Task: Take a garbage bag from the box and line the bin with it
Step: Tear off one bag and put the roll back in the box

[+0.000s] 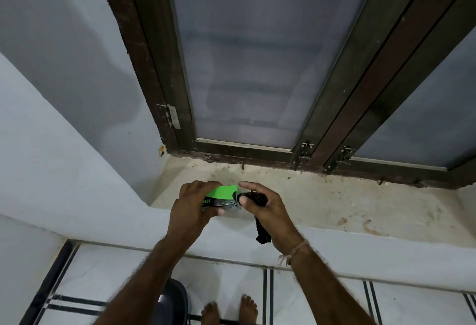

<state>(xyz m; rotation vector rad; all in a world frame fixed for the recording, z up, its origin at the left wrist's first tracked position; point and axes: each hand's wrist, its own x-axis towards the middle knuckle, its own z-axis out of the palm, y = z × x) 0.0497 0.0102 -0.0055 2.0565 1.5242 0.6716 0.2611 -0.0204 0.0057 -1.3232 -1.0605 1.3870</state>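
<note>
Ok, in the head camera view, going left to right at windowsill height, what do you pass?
Left hand → green garbage bag box held in it → black garbage bag → right hand gripping the bag → bare windowsill.

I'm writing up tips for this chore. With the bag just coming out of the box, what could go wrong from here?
The right hand grips the black plastic garbage bag bunched, so it may tear or drag a second bag out. The green and black cardboard box, held by the left hand above the stained stone window sill, could slip. The dark round bin sits low by the feet, so lining it means bending.
</note>
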